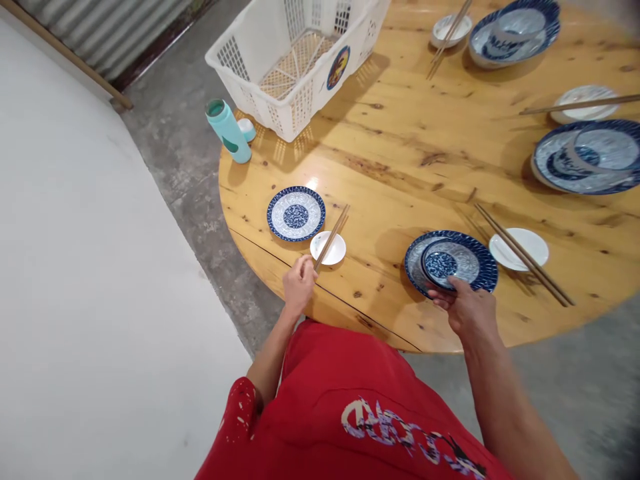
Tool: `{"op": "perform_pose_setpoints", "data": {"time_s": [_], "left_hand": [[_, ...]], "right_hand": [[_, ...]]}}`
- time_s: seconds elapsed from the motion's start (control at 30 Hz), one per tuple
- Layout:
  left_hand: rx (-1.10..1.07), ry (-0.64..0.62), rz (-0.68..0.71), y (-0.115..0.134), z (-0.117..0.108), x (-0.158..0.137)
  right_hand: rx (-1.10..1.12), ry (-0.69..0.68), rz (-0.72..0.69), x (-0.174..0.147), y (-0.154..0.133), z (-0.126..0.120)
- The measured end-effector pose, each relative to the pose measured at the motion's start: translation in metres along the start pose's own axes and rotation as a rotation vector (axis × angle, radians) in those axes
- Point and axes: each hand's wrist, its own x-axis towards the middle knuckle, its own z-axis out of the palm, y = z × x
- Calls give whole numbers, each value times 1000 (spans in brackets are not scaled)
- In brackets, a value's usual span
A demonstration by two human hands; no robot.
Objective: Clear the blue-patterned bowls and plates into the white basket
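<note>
My left hand [299, 283] pinches the near end of a pair of chopsticks [330, 241], which lie slanted across a small white dish [338, 251]. Just beyond that dish is a blue-and-white plate [273, 215] with nothing on it. On the other side, my right hand [473, 308] is closed on the rim of a blue-patterned bowl [465, 257], thumb inside and fingers beneath. The bowl is at a blue-rimmed plate [486, 263]; whether its base touches the plate is hidden. Beside this plate, other chopsticks [525, 255] rest across a white saucer [535, 247].
A white plastic basket [295, 120] stands at the table's far left, near a turquoise bottle [230, 133] and its cap [247, 129]. Further settings include a stacked plate and bowl [545, 160], another stack [480, 50] and a small dish [463, 33]. The round wooden table's [400, 167] edge curves before me.
</note>
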Motion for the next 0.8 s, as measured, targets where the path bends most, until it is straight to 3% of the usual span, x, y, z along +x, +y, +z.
{"op": "perform_pose_setpoints", "data": {"time_s": [0.1, 0.23, 0.43, 0.57, 0.8], "left_hand": [[-149, 129, -41, -7, -22, 22], [-235, 184, -106, -27, -37, 52], [-345, 124, -195, -50, -35, 88], [-393, 77, -237, -48, -31, 107], [-393, 103, -357, -42, -32, 130]], "right_hand": [[55, -4, 31, -5, -2, 4], [114, -1, 7, -7, 0, 6], [149, 17, 14, -6, 1, 12], [175, 64, 28, -4, 0, 17], [215, 133, 22, -3, -1, 22]]}}
